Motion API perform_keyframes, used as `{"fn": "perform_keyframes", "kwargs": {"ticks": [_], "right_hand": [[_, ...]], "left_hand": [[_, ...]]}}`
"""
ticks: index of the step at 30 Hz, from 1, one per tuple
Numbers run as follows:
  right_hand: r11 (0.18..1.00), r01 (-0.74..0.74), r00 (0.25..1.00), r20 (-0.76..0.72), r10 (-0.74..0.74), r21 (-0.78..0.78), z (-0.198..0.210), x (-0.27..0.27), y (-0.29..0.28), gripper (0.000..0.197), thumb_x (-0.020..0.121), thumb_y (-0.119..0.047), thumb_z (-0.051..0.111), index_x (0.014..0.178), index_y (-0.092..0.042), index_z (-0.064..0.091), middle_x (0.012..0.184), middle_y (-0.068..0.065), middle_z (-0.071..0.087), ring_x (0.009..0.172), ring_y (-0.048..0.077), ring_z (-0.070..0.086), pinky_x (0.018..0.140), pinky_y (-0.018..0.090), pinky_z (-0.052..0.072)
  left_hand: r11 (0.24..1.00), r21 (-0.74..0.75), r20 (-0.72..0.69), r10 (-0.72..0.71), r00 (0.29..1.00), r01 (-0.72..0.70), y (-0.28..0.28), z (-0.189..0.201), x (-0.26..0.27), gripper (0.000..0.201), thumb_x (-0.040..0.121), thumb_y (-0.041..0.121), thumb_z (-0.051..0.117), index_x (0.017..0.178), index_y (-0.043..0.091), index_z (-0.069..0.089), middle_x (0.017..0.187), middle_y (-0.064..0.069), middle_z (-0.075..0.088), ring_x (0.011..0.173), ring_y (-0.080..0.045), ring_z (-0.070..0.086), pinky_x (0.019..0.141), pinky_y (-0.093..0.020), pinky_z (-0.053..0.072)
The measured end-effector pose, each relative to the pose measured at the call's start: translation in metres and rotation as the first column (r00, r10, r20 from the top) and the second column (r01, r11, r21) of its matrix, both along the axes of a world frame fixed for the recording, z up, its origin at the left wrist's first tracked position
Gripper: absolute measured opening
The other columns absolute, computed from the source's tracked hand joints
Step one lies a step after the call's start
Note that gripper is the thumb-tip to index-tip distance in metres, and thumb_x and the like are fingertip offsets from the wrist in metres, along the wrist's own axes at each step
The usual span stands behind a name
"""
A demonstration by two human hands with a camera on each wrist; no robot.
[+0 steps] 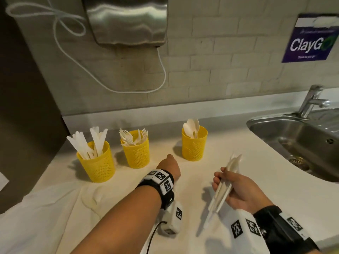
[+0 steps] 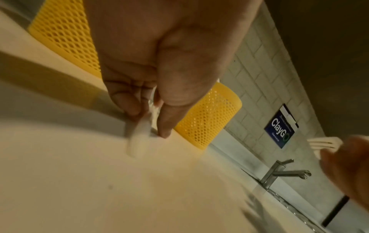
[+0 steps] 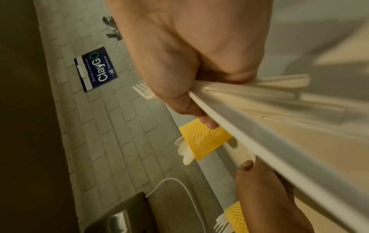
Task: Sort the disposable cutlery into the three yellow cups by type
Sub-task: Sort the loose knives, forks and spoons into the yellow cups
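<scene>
Gripping a bundle of white disposable plastic cutlery (image 1: 222, 187), the right hand (image 1: 240, 191) has its fingers and thumb curled round the handles, palm turned up, above the pale cream countertop (image 1: 247, 143). The bundle points away from the person toward the wall; the right wrist view shows fork tines (image 3: 142, 90) at its far end, while the other pieces in it are too blurred to sort by type.

To the left, the left hand (image 1: 169, 166) reaches forward low over the counter, between the middle and right cups. In the left wrist view its thumb and fingers (image 2: 165, 119) pinch 1 small white piece of cutlery (image 2: 138, 138) with its tip at the surface; blur hides what kind it is.

3 yellow perforated plastic cups stand upright in a row near the back of the counter, apart from each other. At the left, 1 yellow mesh cup (image 1: 98, 165) holds white knives (image 1: 88, 142). At the middle, 1 yellow mesh cup (image 1: 136, 153) holds white forks (image 1: 132, 137). At the right, 1 yellow mesh cup (image 1: 194, 145) holds white spoons (image 1: 191, 126).

A stainless steel sink (image 1: 297, 136) with a chrome tap (image 1: 311, 99) lies at the right. A steel wall-mounted unit (image 1: 126, 19) with a white cord (image 1: 161, 70) hangs above the cups, and a blue ClayGo sign (image 1: 310, 41) is on the tiled wall.
</scene>
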State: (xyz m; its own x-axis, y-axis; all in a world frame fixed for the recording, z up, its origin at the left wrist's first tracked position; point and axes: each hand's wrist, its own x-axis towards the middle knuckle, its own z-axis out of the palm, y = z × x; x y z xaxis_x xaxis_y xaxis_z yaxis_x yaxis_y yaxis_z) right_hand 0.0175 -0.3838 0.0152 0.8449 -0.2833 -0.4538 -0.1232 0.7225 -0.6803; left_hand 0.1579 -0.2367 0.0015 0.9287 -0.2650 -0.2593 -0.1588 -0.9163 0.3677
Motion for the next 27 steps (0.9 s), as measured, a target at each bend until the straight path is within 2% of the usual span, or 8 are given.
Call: {"fn": "perform_keyframes", "kwargs": {"ticks": [3, 5, 8, 12, 16, 19, 22, 27], "right_hand": [[1.0, 0.021, 1.0, -0.005, -0.021, 0.004, -0.001, -0.011, -0.008, 0.017, 0.091, 0.006, 0.046, 0.09, -0.011, 0.047, 0.07, 0.014, 0.057, 0.048, 0.021, 0.058, 0.052, 0.03, 0.057], [0.999, 0.034, 0.999, 0.008, -0.034, 0.004, 0.002, -0.014, -0.011, 0.017, 0.091, 0.007, 0.045, 0.089, -0.01, 0.047, 0.068, 0.013, 0.058, 0.046, 0.02, 0.058, 0.052, 0.029, 0.057], [0.999, 0.036, 0.999, 0.023, -0.036, 0.0, 0.006, -0.013, -0.009, 0.018, 0.091, 0.007, 0.045, 0.089, -0.01, 0.048, 0.066, 0.013, 0.059, 0.045, 0.019, 0.06, 0.05, 0.03, 0.057], [1.0, -0.031, 0.998, 0.057, 0.031, -0.001, 0.01, -0.002, 0.004, 0.019, 0.09, 0.008, 0.045, 0.094, -0.01, 0.047, 0.074, 0.014, 0.056, 0.056, 0.022, 0.058, 0.051, 0.029, 0.057], [0.994, -0.103, 0.988, 0.11, 0.106, -0.034, 0.014, 0.007, 0.023, 0.023, 0.088, 0.01, 0.047, 0.101, -0.009, 0.047, 0.075, 0.016, 0.057, 0.063, 0.025, 0.054, 0.054, 0.03, 0.056], [0.987, -0.145, 0.979, 0.132, 0.153, -0.07, 0.017, 0.008, 0.031, 0.023, 0.087, 0.011, 0.048, 0.101, -0.008, 0.049, 0.072, 0.015, 0.059, 0.061, 0.025, 0.057, 0.057, 0.033, 0.056], [0.975, -0.211, 0.962, 0.159, 0.22, -0.075, 0.02, 0.009, 0.038, 0.021, 0.087, 0.01, 0.049, 0.099, -0.008, 0.051, 0.072, 0.015, 0.06, 0.063, 0.025, 0.058, 0.06, 0.035, 0.055], [0.96, -0.278, 0.946, 0.166, 0.277, -0.019, 0.018, 0.023, 0.053, 0.021, 0.088, 0.01, 0.048, 0.097, -0.008, 0.05, 0.073, 0.014, 0.059, 0.061, 0.024, 0.06, 0.058, 0.034, 0.056]], "left_hand": [[1.0, -0.013, 0.002, -0.022, 1.0, 0.022, 0.004, 0.002, -0.001, 0.049, 0.089, 0.013, 0.053, 0.132, 0.001, 0.034, 0.132, -0.017, 0.05, 0.12, -0.033, 0.051, 0.093, -0.038, 0.044], [0.975, -0.219, 0.006, -0.027, 1.0, 0.027, 0.015, 0.016, -0.003, 0.041, 0.085, 0.012, 0.061, 0.122, 0.005, 0.044, 0.12, -0.014, 0.056, 0.111, -0.032, 0.056, 0.089, -0.037, 0.046], [0.787, -0.616, 0.123, 0.054, 0.991, 0.033, 0.046, 0.054, -0.005, 0.013, 0.083, 0.005, 0.061, 0.092, 0.015, 0.058, 0.088, -0.009, 0.063, 0.087, -0.027, 0.062, 0.082, -0.04, 0.052], [0.628, -0.777, 0.318, 0.352, 0.88, 0.03, 0.092, 0.108, 0.001, 0.01, 0.09, 0.014, 0.057, 0.085, 0.021, 0.062, 0.085, -0.006, 0.067, 0.085, -0.024, 0.066, 0.081, -0.034, 0.052], [0.791, -0.609, 0.464, 0.42, 0.78, -0.063, 0.115, 0.122, 0.021, 0.014, 0.089, 0.02, 0.062, 0.095, 0.008, 0.06, 0.086, -0.005, 0.059, 0.082, -0.023, 0.056, 0.071, -0.03, 0.04], [0.911, -0.393, 0.456, 0.312, 0.834, -0.126, 0.114, 0.109, 0.038, 0.016, 0.085, 0.029, 0.065, 0.09, 0.015, 0.057, 0.087, -0.006, 0.061, 0.09, -0.029, 0.058, 0.082, -0.037, 0.045], [0.969, -0.172, 0.36, 0.227, 0.905, -0.175, 0.111, 0.098, 0.043, 0.037, 0.082, 0.045, 0.064, 0.11, 0.02, 0.061, 0.117, -0.011, 0.058, 0.116, -0.034, 0.046, 0.095, -0.042, 0.039], [0.855, -0.513, 0.416, 0.321, 0.851, -0.071, 0.108, 0.096, -0.008, 0.043, 0.082, 0.033, 0.068, 0.121, 0.016, 0.056, 0.121, -0.01, 0.052, 0.11, -0.026, 0.05, 0.092, -0.03, 0.04]]}}
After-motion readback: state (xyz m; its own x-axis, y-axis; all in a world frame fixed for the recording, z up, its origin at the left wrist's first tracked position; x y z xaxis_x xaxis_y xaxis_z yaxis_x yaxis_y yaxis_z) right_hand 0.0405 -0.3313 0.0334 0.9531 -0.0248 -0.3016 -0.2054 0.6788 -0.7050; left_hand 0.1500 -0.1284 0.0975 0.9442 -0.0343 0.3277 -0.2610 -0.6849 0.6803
